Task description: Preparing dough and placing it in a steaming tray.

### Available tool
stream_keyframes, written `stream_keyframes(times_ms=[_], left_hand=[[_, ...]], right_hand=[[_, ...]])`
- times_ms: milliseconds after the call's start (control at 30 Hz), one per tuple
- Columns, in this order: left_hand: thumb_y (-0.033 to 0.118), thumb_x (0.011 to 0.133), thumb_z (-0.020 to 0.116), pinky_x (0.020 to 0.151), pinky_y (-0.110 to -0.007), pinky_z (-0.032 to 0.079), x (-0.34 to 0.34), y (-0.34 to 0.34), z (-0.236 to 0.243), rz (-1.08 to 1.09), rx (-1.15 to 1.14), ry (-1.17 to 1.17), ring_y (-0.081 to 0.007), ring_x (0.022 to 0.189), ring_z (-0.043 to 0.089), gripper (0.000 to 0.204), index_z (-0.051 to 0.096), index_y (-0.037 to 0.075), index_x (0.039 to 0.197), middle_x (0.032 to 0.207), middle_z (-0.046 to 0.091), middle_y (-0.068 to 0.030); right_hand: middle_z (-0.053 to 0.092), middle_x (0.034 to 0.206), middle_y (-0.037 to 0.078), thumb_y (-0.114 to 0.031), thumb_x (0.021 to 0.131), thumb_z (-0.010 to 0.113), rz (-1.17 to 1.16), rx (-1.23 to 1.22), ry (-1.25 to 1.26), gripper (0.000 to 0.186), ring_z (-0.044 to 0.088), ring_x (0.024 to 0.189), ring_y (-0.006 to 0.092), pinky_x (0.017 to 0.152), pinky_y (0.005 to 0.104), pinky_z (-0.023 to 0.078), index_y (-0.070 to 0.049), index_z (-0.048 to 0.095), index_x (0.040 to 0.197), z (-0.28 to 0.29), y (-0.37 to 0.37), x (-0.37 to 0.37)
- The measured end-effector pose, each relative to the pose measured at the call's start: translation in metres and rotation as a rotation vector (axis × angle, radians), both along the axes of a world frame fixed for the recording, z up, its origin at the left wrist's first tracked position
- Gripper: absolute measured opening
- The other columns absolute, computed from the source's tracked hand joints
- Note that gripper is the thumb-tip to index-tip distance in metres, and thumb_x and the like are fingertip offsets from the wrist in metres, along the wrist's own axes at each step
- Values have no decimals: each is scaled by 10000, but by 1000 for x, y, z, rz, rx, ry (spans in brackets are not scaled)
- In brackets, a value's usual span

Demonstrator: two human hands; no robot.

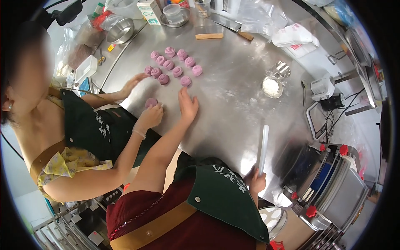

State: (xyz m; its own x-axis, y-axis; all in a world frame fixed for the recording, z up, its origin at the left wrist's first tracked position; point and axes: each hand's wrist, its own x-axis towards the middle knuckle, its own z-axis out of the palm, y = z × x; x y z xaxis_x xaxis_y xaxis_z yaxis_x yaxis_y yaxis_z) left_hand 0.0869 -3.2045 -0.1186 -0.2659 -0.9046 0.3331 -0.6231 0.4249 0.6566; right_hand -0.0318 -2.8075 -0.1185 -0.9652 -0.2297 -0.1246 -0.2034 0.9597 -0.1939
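Observation:
My left hand (pixel 188 105) reaches over the steel table (pixel 225 100) with its fingers stretched and thumb apart, holding nothing. Just beyond its fingertips lies a pink-purple rolled dough piece (pixel 185 81); whether they touch is hard to tell. Several similar dough pieces (pixel 168 64) stand in loose rows farther off. Near the table's front edge, my right hand (pixel 257 182) is closed round the lower end of a slim white rolling pin (pixel 263 143), which points away from me. On my left, a co-worker's hand (pixel 153 116) holds another pink dough piece (pixel 151 102).
The co-worker's other hand (pixel 132 85) hovers beside the dough rows. A bowl of white flour (pixel 272 87) sits to the right, near a shiny metal cup (pixel 282 69). A dough scraper (pixel 209 32) and a knife (pixel 233 27) lie at the back. A machine (pixel 329 183) stands at right.

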Motion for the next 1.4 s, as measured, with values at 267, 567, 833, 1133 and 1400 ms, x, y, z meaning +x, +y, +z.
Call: stream_keyframes(times_ms=[267, 567, 833, 1133, 1400], left_hand=[[154, 668, 660, 837, -404, 357, 1, -51, -21, 209, 53, -99, -366, 985, 418, 625, 323, -37, 1159, 1071, 419, -205], [200, 638, 681, 797, -404, 383, -6, -67, -13, 145, 9, -268, -341, 915, 477, 472, 482, 15, 1023, 966, 514, -165], [172, 640, 667, 764, -402, 383, -12, -30, -7, 108, -112, -270, -336, 898, 470, 395, 502, 31, 971, 929, 522, -146], [68, 574, 655, 755, -389, 387, -50, 115, -2, -570, -40, -82, -317, 868, 483, 408, 525, 50, 960, 902, 527, -134], [64, 600, 655, 819, -387, 364, -75, 141, 2, -765, -5, -189, -292, 943, 458, 538, 453, 36, 1098, 1005, 498, -120]], right_hand=[[563, 587, 176, -515, 789, 444, 21, -20, 19, 487, 559, 544, 356, 491, 435, 431, -38, 497, 702, 0, -2, 1], [558, 569, 167, -506, 773, 478, 52, 2, 75, 480, 552, 499, 333, 450, 409, 424, -33, 518, 702, -5, 4, 0], [560, 570, 161, -482, 766, 508, 45, -26, 34, 456, 557, 493, 325, 448, 400, 432, -28, 522, 715, 0, 2, -1], [573, 592, 147, -424, 767, 541, 69, -81, 55, 385, 567, 498, 306, 454, 387, 446, -44, 552, 827, -6, 7, 0], [577, 597, 146, -407, 765, 553, 69, -133, 48, 365, 568, 502, 306, 455, 391, 444, -44, 537, 800, -3, 9, 0]])
